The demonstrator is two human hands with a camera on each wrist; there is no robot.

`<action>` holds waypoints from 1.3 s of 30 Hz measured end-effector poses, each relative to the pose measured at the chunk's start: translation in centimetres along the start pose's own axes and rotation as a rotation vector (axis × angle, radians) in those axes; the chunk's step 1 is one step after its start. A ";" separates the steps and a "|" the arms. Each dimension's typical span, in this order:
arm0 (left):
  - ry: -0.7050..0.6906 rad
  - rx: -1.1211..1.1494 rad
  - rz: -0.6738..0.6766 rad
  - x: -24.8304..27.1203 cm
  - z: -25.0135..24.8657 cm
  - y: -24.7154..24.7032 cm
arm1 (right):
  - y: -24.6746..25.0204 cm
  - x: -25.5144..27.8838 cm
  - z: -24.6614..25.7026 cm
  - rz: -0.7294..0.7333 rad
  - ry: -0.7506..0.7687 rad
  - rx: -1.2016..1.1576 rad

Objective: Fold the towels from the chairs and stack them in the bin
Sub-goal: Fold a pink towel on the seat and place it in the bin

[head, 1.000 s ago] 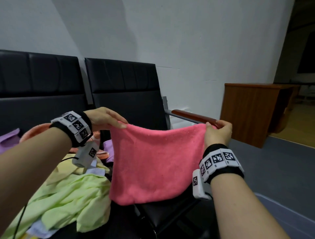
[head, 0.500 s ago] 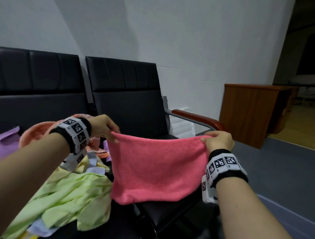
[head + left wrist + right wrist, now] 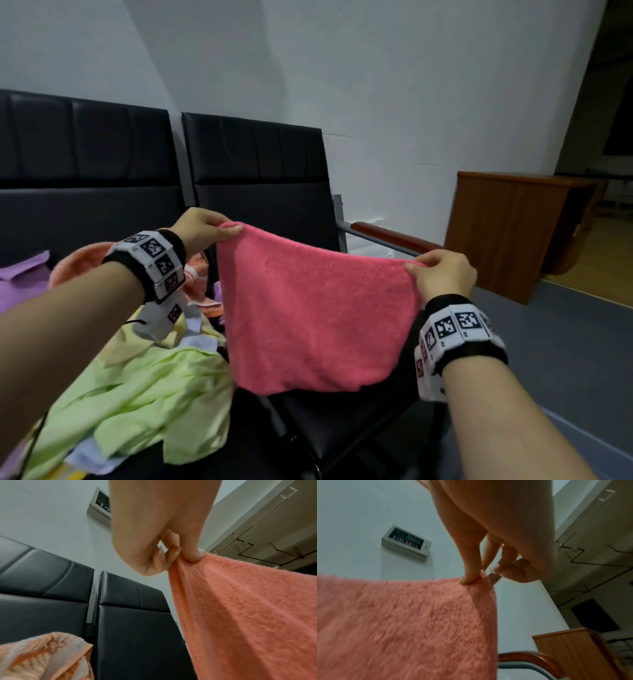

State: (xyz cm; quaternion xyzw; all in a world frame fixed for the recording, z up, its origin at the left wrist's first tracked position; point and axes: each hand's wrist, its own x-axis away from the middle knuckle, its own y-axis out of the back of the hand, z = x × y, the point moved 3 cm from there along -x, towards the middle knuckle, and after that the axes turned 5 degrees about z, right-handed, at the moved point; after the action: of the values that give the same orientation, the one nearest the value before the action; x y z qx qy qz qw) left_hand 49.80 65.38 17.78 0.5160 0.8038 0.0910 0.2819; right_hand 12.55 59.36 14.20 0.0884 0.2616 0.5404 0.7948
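Observation:
A pink towel (image 3: 311,318) hangs doubled in the air over the right black chair seat (image 3: 342,421). My left hand (image 3: 205,229) pinches its upper left corner, seen close in the left wrist view, where the thumb presses the pink towel (image 3: 240,615). My right hand (image 3: 442,274) pinches the upper right corner, lower than the left one. In the right wrist view the right hand (image 3: 479,574) pinches the pink towel (image 3: 402,622) at its corner. No bin shows in any view.
A heap of loose towels lies on the left chair: light green (image 3: 137,404), orange-patterned (image 3: 78,260), purple (image 3: 20,281). A wood armrest (image 3: 394,236) runs behind my right hand. A brown wooden cabinet (image 3: 513,233) stands at the right, with grey floor (image 3: 565,342) before it.
My left hand has risen with its corner and my right hand has sunk a little, so the towel's top edge now slopes down to the right.

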 end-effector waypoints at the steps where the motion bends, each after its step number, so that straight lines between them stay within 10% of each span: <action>1: 0.004 0.036 -0.033 -0.2 -0.1 0.4 | 0.1 0.1 0.5 0.024 0.008 -0.021; 16: -0.047 0.197 -0.306 -1.5 -5.9 4.4 | 2.2 -2.3 8.1 0.030 0.131 -0.052; 39: -0.181 0.160 -0.345 3.7 -12.2 7.4 | 7.8 0.0 11.0 -0.055 0.197 -0.082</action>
State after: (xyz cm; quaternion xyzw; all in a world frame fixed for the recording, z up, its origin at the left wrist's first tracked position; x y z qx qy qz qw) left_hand 47.73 73.80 29.76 0.3973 0.8564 -0.0696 0.3224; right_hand 11.88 64.05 26.85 -0.0049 0.3187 0.5346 0.7827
